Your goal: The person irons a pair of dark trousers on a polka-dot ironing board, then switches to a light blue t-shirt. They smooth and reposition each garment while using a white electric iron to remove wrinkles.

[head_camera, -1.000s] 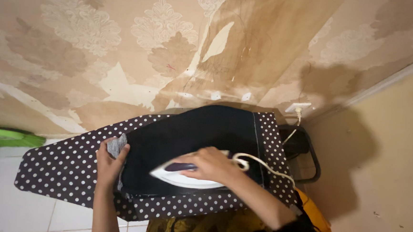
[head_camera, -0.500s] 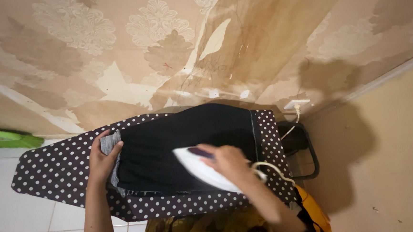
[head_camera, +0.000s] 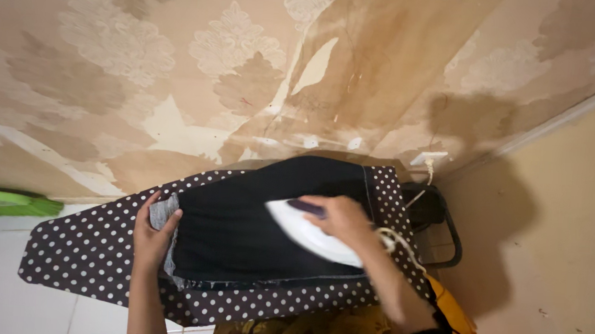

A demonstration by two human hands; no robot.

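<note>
Dark garment [head_camera: 253, 219] lies flat on the polka-dot ironing board [head_camera: 86, 254]. Right hand [head_camera: 342, 218] has its fingers wrapped around the white iron [head_camera: 310, 233] resting on it; left hand [head_camera: 150, 237] pinches the garment's grey edge.

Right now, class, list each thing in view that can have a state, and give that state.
Iron: flat on the garment, held by right hand.
Dark garment: spread on the board, edge pinned by left hand.
Ironing board: unfolded, covered.
Cord: plugged into the wall socket.
</note>
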